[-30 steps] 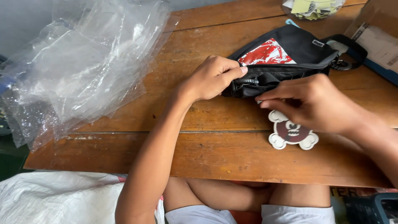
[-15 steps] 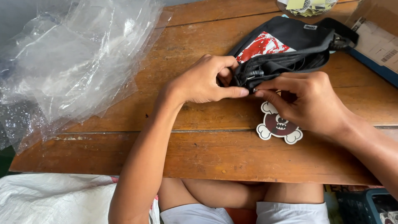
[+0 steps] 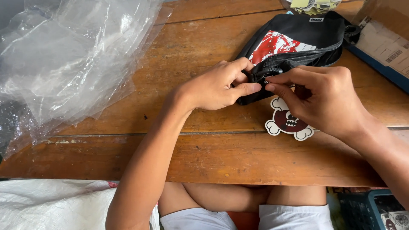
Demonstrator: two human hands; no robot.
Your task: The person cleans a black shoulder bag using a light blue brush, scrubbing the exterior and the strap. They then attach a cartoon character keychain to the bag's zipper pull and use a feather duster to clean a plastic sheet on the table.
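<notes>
a black pouch (image 3: 298, 40) with a red and white print lies on the wooden tabletop (image 3: 204, 145), its near corner pinched by the left hand (image 3: 217, 85) while the right hand (image 3: 324, 100) nips the zipper end, a skull-shaped sticker (image 3: 286, 122) just below and crumpled clear plastic (image 3: 68, 59) to the left.

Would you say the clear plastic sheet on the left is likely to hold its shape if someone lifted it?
Probably not: the plastic sheet lies crumpled in loose folds, so it looks floppy. It seems thin and see-through, so likely very light. Its glossy surface may be slippery.
</notes>
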